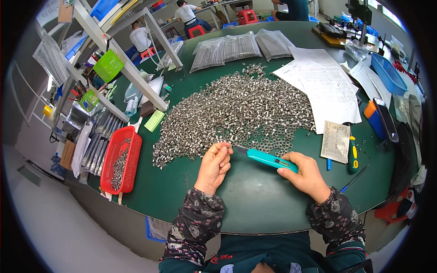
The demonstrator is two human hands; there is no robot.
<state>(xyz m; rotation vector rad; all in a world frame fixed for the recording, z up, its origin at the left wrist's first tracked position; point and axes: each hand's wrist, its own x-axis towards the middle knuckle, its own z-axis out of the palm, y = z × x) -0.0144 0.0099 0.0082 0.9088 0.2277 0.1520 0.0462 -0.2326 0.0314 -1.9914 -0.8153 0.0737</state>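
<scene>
Pinching a small metal ring, the left hand meets the teal knife clenched in the right hand.

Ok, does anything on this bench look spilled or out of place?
Nothing alarming: the metal rings lie loose in a heap on the green table, with a few strays near the screwdriver.

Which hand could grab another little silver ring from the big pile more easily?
Probably the left hand. It sits right at the edge of the pile of small metal rings, pinching only a tiny piece. The right hand is wrapped around the teal utility knife and is farther from the pile.
</scene>
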